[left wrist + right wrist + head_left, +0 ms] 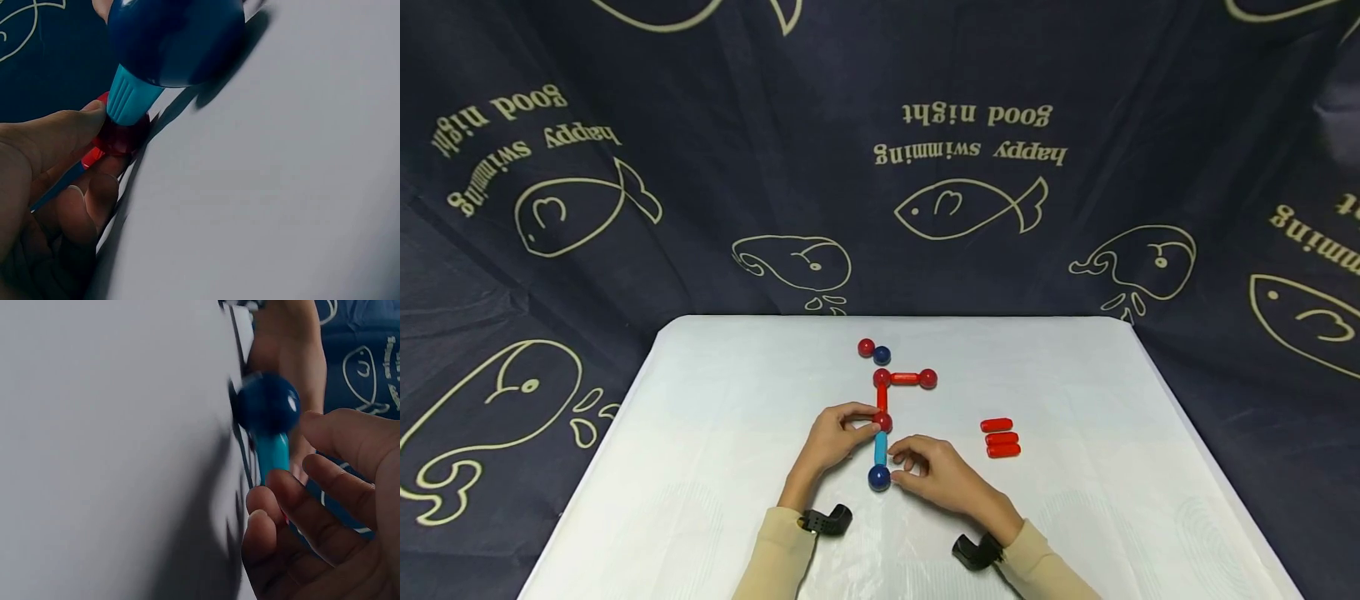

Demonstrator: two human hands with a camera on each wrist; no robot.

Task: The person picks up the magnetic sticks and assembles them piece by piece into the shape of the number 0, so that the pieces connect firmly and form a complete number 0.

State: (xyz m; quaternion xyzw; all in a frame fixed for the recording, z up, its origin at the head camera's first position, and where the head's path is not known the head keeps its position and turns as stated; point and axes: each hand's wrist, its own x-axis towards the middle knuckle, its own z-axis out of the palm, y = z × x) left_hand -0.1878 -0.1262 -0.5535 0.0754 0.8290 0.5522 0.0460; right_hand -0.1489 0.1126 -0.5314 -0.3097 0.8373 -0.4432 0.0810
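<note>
Navy cloth [850, 67] printed with pale fish, whales and upside-down lettering forms your backdrop behind a white table [1120, 392]; take the clock face as seen from your head, with twelve pointing away from you. At the middle of the table lies the joined figure, centred on a red ball [884, 423]. From it a light-blue rod [880, 448] runs to six o'clock and ends at a dark blue ball [879, 477], while a red rod [882, 398] runs to twelve and meets a second red ball [882, 378], where another red rod [906, 378] turns off to three and ends at a third red ball [928, 379]. Your left hand [835, 437], at about nine, pinches the centre ball between thumb and fingers. Your right hand [936, 471], between four and five, has its fingers loosely bent and parted from the thumb, gripping nothing; the tips are just beside the light-blue rod and dark blue ball, and you cannot tell whether they touch. Farther out, just before twelve, sit a loose red ball [867, 347] and a loose blue ball [882, 356], side by side. Near three, well apart from the figure, three loose red rods [1002, 438] lie roughly parallel. Black wrist devices [827, 521] show at both your beige cuffs [778, 550].
</note>
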